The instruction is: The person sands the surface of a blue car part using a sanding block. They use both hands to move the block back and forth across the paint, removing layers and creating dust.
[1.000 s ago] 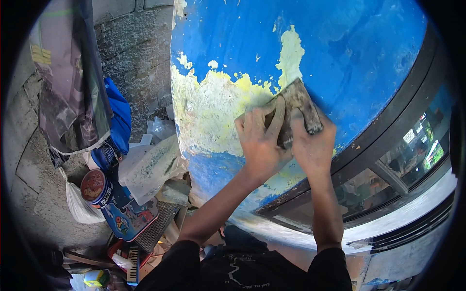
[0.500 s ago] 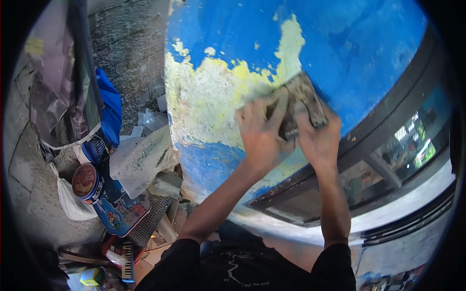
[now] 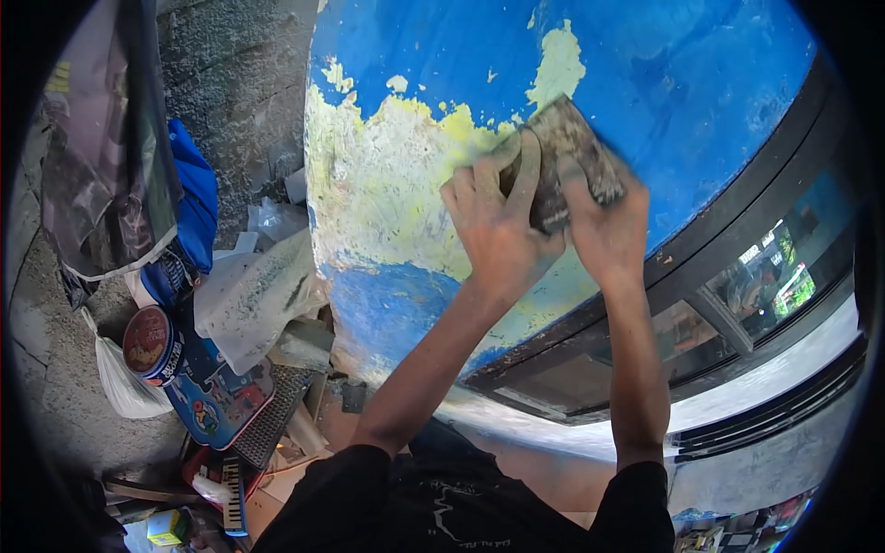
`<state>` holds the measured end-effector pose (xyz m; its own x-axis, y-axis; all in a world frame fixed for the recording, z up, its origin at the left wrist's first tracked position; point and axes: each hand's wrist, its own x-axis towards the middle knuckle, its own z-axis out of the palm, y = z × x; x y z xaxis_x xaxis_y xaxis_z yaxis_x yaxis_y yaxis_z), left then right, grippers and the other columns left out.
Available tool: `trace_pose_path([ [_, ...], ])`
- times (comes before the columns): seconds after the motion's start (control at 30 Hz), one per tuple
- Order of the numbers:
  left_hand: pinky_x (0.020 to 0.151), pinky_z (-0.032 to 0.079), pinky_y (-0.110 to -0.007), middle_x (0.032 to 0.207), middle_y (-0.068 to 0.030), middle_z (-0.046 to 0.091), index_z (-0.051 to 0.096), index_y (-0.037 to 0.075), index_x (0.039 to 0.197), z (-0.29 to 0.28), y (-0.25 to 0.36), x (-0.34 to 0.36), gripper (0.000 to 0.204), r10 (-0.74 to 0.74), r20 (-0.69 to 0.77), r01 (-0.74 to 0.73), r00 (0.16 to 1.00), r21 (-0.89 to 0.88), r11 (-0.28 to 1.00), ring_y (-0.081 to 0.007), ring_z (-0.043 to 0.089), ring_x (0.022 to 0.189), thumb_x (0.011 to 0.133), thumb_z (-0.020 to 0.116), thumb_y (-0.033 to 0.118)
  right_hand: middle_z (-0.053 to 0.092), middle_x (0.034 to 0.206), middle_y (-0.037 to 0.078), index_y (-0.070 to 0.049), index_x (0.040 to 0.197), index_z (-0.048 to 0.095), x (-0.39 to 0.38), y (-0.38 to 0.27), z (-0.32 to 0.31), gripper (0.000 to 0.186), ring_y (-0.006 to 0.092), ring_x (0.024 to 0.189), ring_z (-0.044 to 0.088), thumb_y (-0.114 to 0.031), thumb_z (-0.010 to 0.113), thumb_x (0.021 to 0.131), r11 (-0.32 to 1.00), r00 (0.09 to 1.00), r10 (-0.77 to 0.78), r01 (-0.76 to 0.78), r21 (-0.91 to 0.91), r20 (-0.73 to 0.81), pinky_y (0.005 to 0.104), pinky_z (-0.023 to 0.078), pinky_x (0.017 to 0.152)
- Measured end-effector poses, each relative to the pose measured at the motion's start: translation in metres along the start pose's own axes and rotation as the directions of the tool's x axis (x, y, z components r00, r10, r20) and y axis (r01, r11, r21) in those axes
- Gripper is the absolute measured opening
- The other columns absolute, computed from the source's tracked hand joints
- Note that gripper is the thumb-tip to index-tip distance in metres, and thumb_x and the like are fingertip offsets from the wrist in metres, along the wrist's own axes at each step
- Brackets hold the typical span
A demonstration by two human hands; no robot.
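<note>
Against a blue painted wall (image 3: 691,101) with a flaking pale-yellow and white patch (image 3: 387,175), a dirty, dark flat pad or block (image 3: 576,138) is pressed under both my hands. My left hand (image 3: 498,230) grips its left side, with fingers bent over it. My right hand (image 3: 604,230) grips its right side, thumb lying across the face and the other fingers mostly hidden behind it. The block sits tilted just below the narrow upward tongue of peeled paint.
A dark-framed window (image 3: 696,327) runs along the right. At left, draped dark plastic (image 3: 106,184), a blue bag (image 3: 194,184), a pale sheet (image 3: 249,295) and a round tub (image 3: 147,341) lie against grey blockwork, above a small keyboard (image 3: 230,488) and assorted clutter.
Both my hands and the block have moved higher on the wall, closer to the top of the peeled strip. The whole view has shifted, so the surroundings appear further left and higher.
</note>
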<state>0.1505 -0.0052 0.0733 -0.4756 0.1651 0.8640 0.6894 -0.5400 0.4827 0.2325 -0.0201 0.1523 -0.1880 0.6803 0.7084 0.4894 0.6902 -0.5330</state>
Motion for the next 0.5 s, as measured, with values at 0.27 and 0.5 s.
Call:
trace_pose_path([
  [0.27,0.078,0.033,-0.040,0.105,-0.0076,0.053,0.059,0.006,0.125,-0.007,-0.004,0.007,0.078,0.011,0.040,-0.011,0.999,0.002,1.000,-0.0267,0.047,0.090,0.050,0.077,0.019,0.066,0.081,0.017,0.007,0.098,0.061,0.003,-0.005,0.003,0.022,0.0142,0.072,0.059,-0.009,0.057,0.084,0.999,0.999,-0.040,0.039,0.020,0.014,0.0314,0.049,0.067],
  [0.5,0.077,0.033,-0.041,0.103,-0.0081,0.052,0.062,0.007,0.120,0.000,-0.003,0.006,0.072,-0.025,-0.017,0.024,1.000,-0.038,0.999,-0.0274,0.047,0.090,0.050,0.076,0.019,0.066,0.080,0.018,0.006,0.097,0.063,0.006,-0.005,0.011,0.021,0.0153,0.073,0.061,-0.009,0.055,0.085,0.994,0.991,-0.102,0.105,0.025,-0.081,0.0332,0.049,0.069],
])
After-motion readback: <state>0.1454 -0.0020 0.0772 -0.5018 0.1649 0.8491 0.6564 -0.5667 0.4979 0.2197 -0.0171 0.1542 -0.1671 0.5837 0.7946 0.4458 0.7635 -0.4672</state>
